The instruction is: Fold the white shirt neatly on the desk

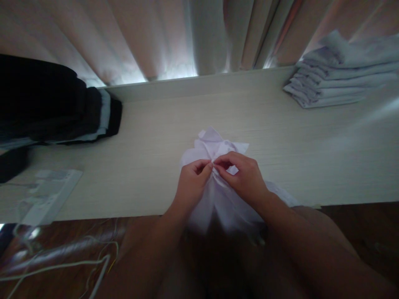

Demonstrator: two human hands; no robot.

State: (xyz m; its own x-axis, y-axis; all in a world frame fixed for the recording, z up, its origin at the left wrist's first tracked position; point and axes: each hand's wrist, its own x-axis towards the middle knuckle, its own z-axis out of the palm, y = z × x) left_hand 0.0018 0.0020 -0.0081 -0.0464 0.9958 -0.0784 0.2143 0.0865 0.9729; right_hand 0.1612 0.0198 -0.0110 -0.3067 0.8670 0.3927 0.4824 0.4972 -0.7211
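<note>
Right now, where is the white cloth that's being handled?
In the head view, the white cloth is near the centre, pinched by the left hand and the right hand, reaching past the near edge of the table.

Thin matt cloth garment [202, 211]; smooth, faintly grained pale tabletop [156, 158].

The pale tabletop [149, 153] carries a dark clothing stack [52, 99] and a power strip [51, 197] (left), a pale folded stack [339, 74] (right) — and, across its front edge, white cloth [213, 195].
</note>
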